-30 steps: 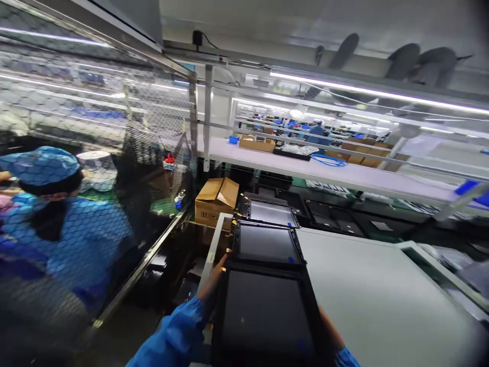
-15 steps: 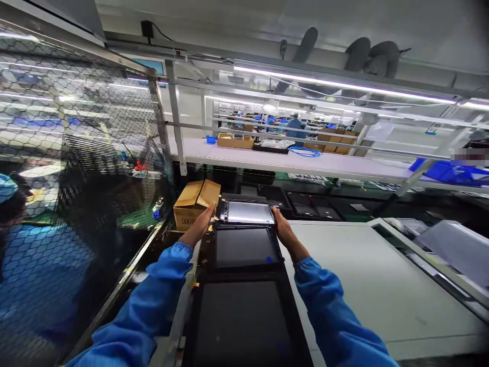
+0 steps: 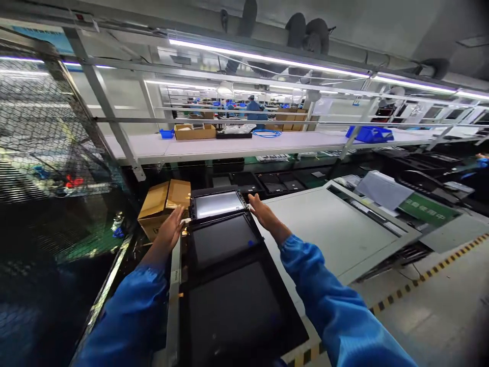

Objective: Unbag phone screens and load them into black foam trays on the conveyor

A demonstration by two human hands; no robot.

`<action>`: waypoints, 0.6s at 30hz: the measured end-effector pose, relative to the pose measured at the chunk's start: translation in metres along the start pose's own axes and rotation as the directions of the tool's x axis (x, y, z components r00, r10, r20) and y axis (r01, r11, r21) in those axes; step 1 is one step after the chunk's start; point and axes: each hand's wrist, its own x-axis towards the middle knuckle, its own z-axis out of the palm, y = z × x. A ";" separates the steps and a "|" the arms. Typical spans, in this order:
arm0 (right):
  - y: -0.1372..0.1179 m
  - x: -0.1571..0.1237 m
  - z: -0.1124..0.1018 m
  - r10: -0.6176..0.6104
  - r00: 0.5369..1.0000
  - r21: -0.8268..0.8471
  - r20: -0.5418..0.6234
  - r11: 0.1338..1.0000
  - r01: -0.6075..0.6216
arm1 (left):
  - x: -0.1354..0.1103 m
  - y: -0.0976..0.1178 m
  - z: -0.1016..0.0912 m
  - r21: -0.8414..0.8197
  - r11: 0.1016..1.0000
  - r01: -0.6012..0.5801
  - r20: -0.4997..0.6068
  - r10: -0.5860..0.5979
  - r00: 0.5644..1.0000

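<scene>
At the far end of a row of flat display panels lies a small panel with a bright, pale screen (image 3: 218,205). Beside its left edge is my left hand (image 3: 168,235), open, fingers straight and apart from the frame. My right hand (image 3: 265,215) is open just off the panel's right edge, its fingers stretched out. Nearer to me lie a middle dark panel (image 3: 219,239) with a blue mark at its corner and a larger dark panel (image 3: 233,306). Blue sleeves cover both my forearms.
A cardboard box (image 3: 153,209) stands behind my left hand. To the right is a broad white surface (image 3: 321,224). A wire mesh screen (image 3: 34,117) rises at the left. Beyond, a shelf (image 3: 305,138) holds a blue bin (image 3: 370,134) and a cardboard tray (image 3: 194,132).
My hands have come away from the sides of the bright panel, which they held before, and it now lies at the row's end. The view has turned to the right.
</scene>
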 end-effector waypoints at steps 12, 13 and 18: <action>0.005 -0.082 0.021 -0.100 0.995 -0.184 0.027 0.977 0.104 | -0.046 -0.018 0.030 0.497 0.854 -0.157 0.059 0.147 0.987; 0.006 -0.080 0.023 -0.107 0.994 -0.183 0.032 0.977 0.111 | -0.043 -0.015 0.030 0.512 0.843 -0.164 0.058 0.156 0.986; 0.000 -0.088 0.022 -0.175 0.983 -0.124 0.063 0.976 0.182 | -0.075 0.001 0.018 0.539 0.836 -0.104 -0.057 0.159 0.986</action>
